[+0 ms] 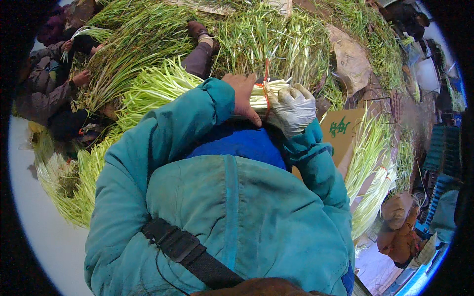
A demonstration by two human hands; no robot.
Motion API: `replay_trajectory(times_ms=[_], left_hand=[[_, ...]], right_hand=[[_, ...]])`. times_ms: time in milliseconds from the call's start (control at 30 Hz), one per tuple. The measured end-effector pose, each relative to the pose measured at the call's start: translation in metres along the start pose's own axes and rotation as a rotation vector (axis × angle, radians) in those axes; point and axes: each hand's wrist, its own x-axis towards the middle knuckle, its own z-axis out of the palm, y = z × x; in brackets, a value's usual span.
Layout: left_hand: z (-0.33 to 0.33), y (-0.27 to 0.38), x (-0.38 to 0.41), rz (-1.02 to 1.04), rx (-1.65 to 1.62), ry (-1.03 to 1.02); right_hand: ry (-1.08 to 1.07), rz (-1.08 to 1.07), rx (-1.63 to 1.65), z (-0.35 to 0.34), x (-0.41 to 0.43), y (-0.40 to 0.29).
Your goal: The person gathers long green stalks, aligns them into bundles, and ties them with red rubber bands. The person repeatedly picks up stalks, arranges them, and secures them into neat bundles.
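A bundle of long pale-green leafy stalks (159, 87), with whitish stem ends pointing right, lies across the lap of blue cloth (240, 148). Bare, my left hand (242, 96) spreads over the stems, its thumb toward my body. My right hand (294, 109), in a whitish glove, curls its fingers on the stem ends. Between the two hands a red tie (266, 96) runs around the bundle, with a loose end sticking up. The undersides of both hands are hidden.
Loose green stalks (140, 40) cover the ground ahead. At left a person (44, 81) handles stalks. A cardboard box (342, 129) with writing and tied bundles (376, 188) lie at right. A brown sheet (348, 59) lies beyond; blue crates (439, 192) stand far right.
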Motion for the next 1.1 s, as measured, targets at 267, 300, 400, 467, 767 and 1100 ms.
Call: replay_trajectory(times_ms=[267,300,400,467,767,1100], left_hand=[[0.004,0.003,0.012,0.006,-0.111,-0.101],[0.009,-0.001,0.010,0.008,-0.234,-0.100],[0.031,-0.010,0.007,0.002,-0.212,0.047],[0.018,0.000,-0.003,-0.016,-0.209,0.061],[0.032,-0.001,0.001,-0.020,-0.086,0.170],[0.027,0.008,-0.004,0.024,-0.044,0.156]], right_hand=[[-0.113,0.107,0.355,-0.006,-0.017,0.005],[-0.154,0.159,0.564,-0.006,-0.026,0.017],[0.571,0.947,0.877,-0.028,-0.020,0.042],[0.702,1.453,1.105,-0.033,-0.008,0.061],[0.460,1.448,1.631,-0.001,0.011,0.019],[0.120,1.479,1.910,0.010,0.008,0.002]])
